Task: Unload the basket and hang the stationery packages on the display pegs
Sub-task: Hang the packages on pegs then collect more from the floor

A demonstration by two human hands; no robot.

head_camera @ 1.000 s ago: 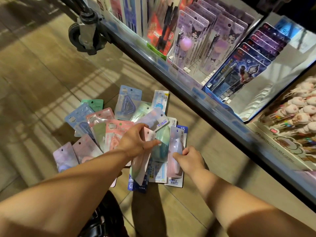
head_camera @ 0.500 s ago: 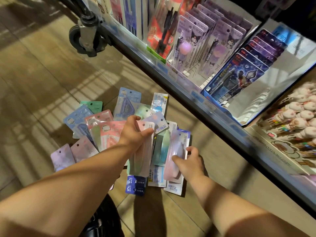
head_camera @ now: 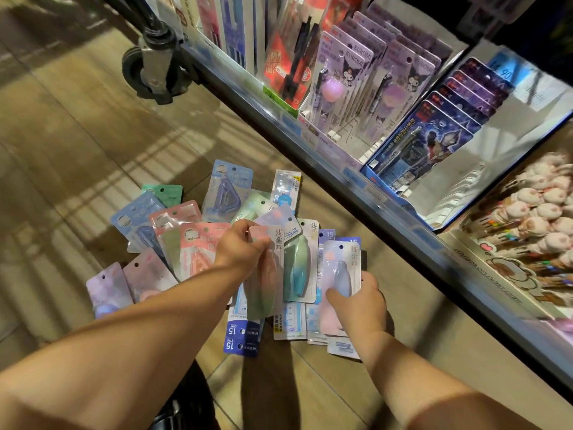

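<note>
Several pastel stationery packages (head_camera: 189,240) lie spread on the wooden floor in front of a display rack. My left hand (head_camera: 240,249) grips the top of a pink-and-green correction tape package (head_camera: 266,287) and holds it above the pile. My right hand (head_camera: 356,302) pinches a pale lilac package (head_camera: 341,268) at its lower end, thumb on its front. A teal package (head_camera: 299,268) lies between the two. Blue 15 cm ruler packs (head_camera: 238,339) lie underneath. No basket is in view.
The display rack's metal front rail (head_camera: 310,156) runs diagonally at the right, with Kuromi pen packs (head_camera: 350,76) and dark blue pen cards (head_camera: 434,135) behind it. A cart wheel (head_camera: 148,72) stands at the top left. Plush-topped pens (head_camera: 542,218) fill the far right.
Both hands have lifted their packages slightly off the pile. The right hand has moved a little to the right with the lilac package. The view has shifted closer.
</note>
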